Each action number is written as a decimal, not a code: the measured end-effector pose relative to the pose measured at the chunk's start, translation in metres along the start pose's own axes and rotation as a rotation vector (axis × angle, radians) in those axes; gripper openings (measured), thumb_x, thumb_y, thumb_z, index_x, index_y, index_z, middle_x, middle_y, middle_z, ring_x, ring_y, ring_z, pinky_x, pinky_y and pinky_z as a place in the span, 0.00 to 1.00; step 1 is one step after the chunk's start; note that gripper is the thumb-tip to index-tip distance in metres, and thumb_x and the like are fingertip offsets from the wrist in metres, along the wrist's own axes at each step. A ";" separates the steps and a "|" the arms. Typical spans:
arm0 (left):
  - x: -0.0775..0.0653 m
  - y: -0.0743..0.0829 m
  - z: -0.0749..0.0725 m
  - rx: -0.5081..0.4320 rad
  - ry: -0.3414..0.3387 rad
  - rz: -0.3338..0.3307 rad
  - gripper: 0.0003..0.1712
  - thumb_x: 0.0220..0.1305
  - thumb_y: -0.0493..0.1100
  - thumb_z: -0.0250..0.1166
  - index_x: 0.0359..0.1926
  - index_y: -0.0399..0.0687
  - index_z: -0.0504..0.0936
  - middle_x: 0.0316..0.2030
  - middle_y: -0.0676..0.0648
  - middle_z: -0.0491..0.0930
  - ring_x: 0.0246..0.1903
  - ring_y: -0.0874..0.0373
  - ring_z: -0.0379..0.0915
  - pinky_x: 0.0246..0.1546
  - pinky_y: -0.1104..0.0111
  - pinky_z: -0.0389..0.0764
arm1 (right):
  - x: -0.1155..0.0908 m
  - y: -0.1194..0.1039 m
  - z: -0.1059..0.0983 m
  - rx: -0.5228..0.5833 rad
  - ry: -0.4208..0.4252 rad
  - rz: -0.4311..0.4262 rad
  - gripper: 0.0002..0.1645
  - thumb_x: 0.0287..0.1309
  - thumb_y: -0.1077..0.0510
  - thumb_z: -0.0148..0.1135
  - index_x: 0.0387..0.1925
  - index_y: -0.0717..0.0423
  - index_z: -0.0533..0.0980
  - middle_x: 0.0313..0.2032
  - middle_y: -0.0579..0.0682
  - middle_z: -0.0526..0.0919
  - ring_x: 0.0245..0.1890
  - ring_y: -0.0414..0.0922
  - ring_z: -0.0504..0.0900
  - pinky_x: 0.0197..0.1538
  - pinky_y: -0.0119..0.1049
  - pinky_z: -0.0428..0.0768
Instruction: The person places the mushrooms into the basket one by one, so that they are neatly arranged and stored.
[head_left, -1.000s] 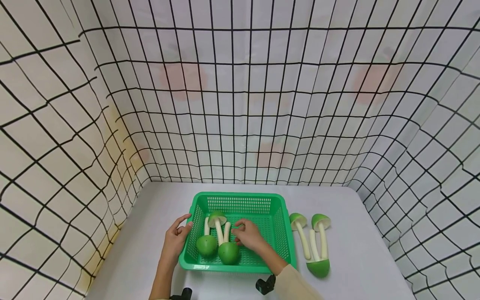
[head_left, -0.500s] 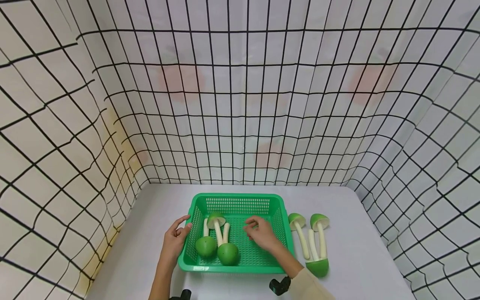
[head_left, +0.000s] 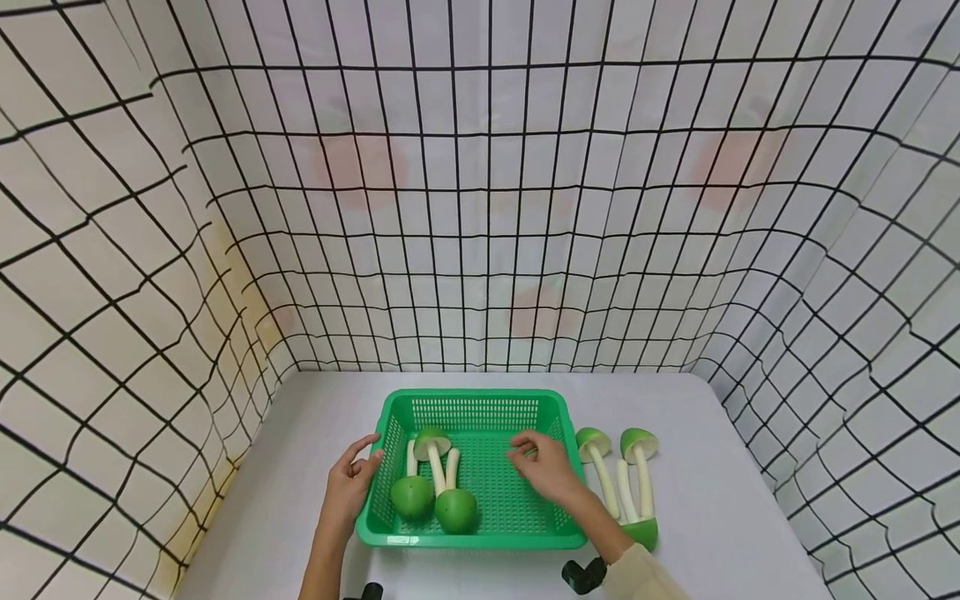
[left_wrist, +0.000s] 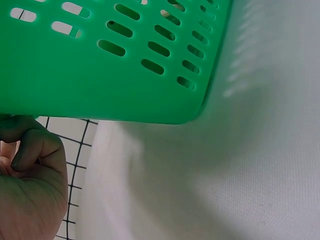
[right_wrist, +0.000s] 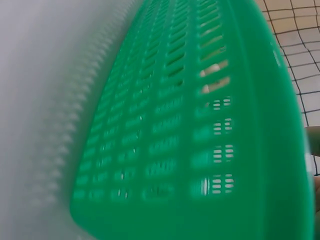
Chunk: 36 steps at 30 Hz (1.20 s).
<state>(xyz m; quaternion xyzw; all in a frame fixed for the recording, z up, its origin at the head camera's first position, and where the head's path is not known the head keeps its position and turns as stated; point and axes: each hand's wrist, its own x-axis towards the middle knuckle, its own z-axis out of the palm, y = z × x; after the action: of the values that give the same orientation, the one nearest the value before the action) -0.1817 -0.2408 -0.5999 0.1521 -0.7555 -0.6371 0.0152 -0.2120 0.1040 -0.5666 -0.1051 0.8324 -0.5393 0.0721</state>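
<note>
The green plastic basket stands on the worktop. Inside it, towards its left, lie three green-capped mushrooms: one at the left, one with its cap at the near side, and one with its cap at the far side. Three similar mushrooms lie outside, right of the basket: the inner one, the outer one and the near-capped one, partly hidden behind the right forearm.

The grip of the left hand is at the basket's left rim, fingers bent, thumb and forefinger apart; whether it pinches the rim cannot be told. The grip of the right hand is loosely bent over the basket's right part with nothing visible in it; contact with the floor cannot be confirmed.

In this inspector's judgement, the left hand should steady the rim without tipping it, and the right hand should clear wall and stems. Any mushroom handled is best taken by the stem, close under the cap.

Basket: smooth, slightly glossy, slotted walls, rounded corners. Mushrooms: domed caps, pale undersides, slender cream stems. Worktop covering: white, finely woven.
</note>
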 end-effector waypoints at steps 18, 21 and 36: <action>0.004 -0.005 -0.001 0.005 -0.002 -0.030 0.26 0.72 0.54 0.65 0.68 0.59 0.75 0.21 0.56 0.66 0.21 0.62 0.66 0.24 0.71 0.72 | -0.013 0.002 -0.031 -0.014 0.061 0.010 0.14 0.72 0.56 0.62 0.55 0.56 0.79 0.45 0.53 0.84 0.39 0.51 0.87 0.43 0.47 0.86; 0.004 -0.003 -0.002 0.000 -0.008 -0.030 0.26 0.72 0.54 0.65 0.68 0.59 0.75 0.21 0.56 0.67 0.22 0.62 0.67 0.24 0.71 0.73 | -0.015 0.003 -0.038 0.014 0.078 0.008 0.15 0.72 0.59 0.61 0.56 0.60 0.77 0.44 0.57 0.83 0.37 0.52 0.87 0.43 0.47 0.86; 0.004 -0.002 -0.001 0.040 -0.001 -0.004 0.25 0.72 0.55 0.65 0.67 0.61 0.76 0.20 0.56 0.66 0.21 0.63 0.62 0.24 0.72 0.68 | -0.024 0.012 -0.068 0.042 0.158 0.065 0.17 0.70 0.59 0.64 0.55 0.64 0.78 0.42 0.64 0.84 0.30 0.49 0.85 0.33 0.36 0.85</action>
<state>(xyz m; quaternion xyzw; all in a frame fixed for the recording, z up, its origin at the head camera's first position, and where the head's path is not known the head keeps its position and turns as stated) -0.1850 -0.2435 -0.6027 0.1538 -0.7677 -0.6220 0.0104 -0.2060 0.1749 -0.5498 -0.0335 0.8269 -0.5607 0.0261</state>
